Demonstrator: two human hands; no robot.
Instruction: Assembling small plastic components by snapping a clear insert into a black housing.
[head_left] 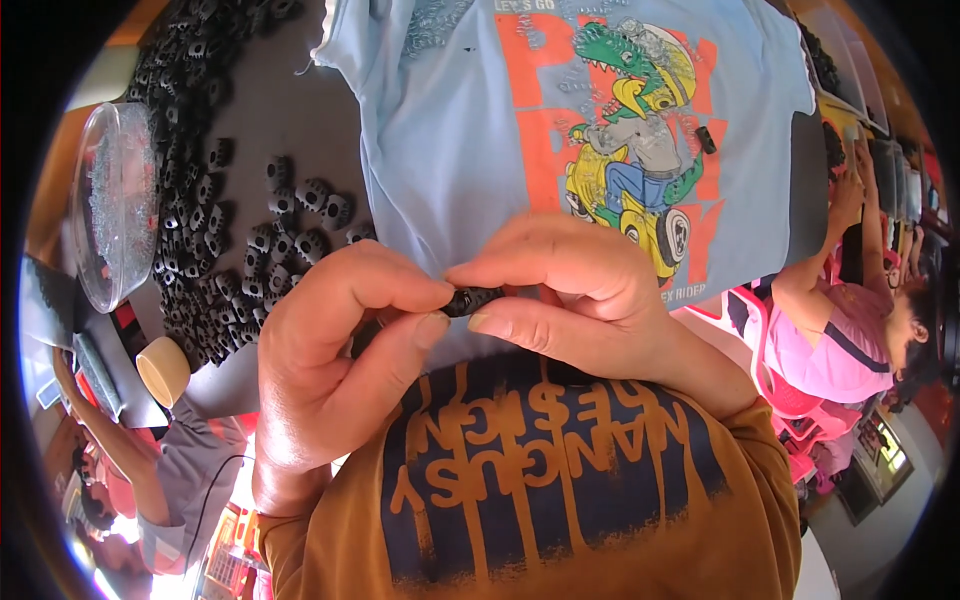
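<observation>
Both hands meet at the near edge of a light blue T-shirt [440, 160] spread over the dark table. Between them is a small black plastic claw clip [473, 300]. Its left end is pinched by the thumb and forefinger of my left hand [340, 345]. The thumb and forefinger of my right hand [590, 285] close on its right end. Fingertips hide part of the clip, so I cannot tell if its halves are joined. Another black clip piece [706, 139] lies on the shirt's printed picture. Tiny clear-looking springs [430, 30] are scattered over the cloth's far part.
Many black clip pieces [285, 240] are heaped at the left of the table [300, 110]. Beyond them stands a clear plastic tub [82, 215] of tiny springs. A beige round container [163, 370] sits at the left edge. Other people work at both sides, one wearing pink [835, 335].
</observation>
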